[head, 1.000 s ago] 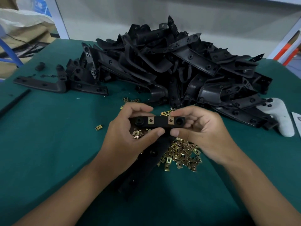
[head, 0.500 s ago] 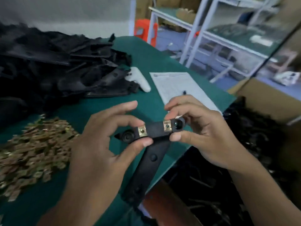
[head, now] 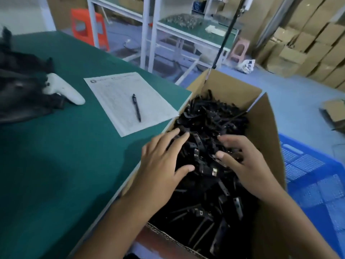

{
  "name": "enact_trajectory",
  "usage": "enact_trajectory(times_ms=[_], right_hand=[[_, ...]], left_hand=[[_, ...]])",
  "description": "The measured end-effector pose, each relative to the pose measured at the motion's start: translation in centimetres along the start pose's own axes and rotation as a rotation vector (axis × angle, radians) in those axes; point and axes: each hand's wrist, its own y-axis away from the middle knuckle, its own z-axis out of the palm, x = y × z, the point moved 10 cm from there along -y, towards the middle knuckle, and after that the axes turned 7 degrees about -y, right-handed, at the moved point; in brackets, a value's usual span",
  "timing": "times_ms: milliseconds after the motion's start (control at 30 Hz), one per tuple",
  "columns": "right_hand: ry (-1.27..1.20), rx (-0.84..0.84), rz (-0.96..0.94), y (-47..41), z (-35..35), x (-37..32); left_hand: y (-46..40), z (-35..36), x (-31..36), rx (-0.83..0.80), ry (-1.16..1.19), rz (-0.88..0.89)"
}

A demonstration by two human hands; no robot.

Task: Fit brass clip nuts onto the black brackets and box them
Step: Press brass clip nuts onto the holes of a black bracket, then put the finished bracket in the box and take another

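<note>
hands (head: 205, 161) now empty over box (head: 265, 128)

You're at a green-topped table (head: 61, 146) in what looks like a warehouse. Far side there's a white metal rack (head: 149, 30) with green shelves, an orange stool (head: 87, 28) to its left and a pink stool (head: 239, 48) to its right. Blue-grey floor (head: 298, 94), cardboard cartons (head: 306, 43) stacked far right, blue plastic crate (head: 313, 180) near right. Lighting's pretty dim.

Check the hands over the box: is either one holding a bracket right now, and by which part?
Nothing held. Left hand and right hand are spread open over the brackets in the cardboard box.
</note>
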Motion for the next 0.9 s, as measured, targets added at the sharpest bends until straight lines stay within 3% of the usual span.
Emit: enact_trajectory(times_ms=[167, 300, 467, 600, 667, 767, 833, 900], right_hand=[[-0.085, -0.067, -0.121, -2.2, 5.1, -0.1], [-0.241, -0.287, -0.146, -5.6, 14.1, -1.2], [-0.318, -0.46, -0.374, -6.6, 26.1, -15.5], [-0.299, -0.541, -0.632, -5.7, 33.5, -26.8], [-0.193, -0.522, -0.747, -6.0, 36.9, -30.3], [0.12, -0.36, -0.873, -8.2, 40.9, -32.6], [0.262, -0.284, -0.881, -9.7, 42.3, -32.9], [0.243, -0.197, -0.957, -10.2, 42.3, -33.1]], left_hand=[[4.6, -8.5, -5.7, 0.234, -0.027, -0.115], [11.5, -16.8, -11.6, 0.328, -0.171, -0.331], [23.0, -26.3, -18.5, 0.494, -0.371, -0.645], [30.9, -30.1, -22.6, 0.609, -0.497, -0.848], [33.7, -31.2, -23.8, 0.74, -0.481, -0.908], [35.8, -31.9, -24.7, 0.895, -0.402, -0.947], [35.9, -32.0, -24.9, 0.918, -0.378, -0.941], [35.8, -32.0, -24.9, 0.925, -0.371, -0.926]])
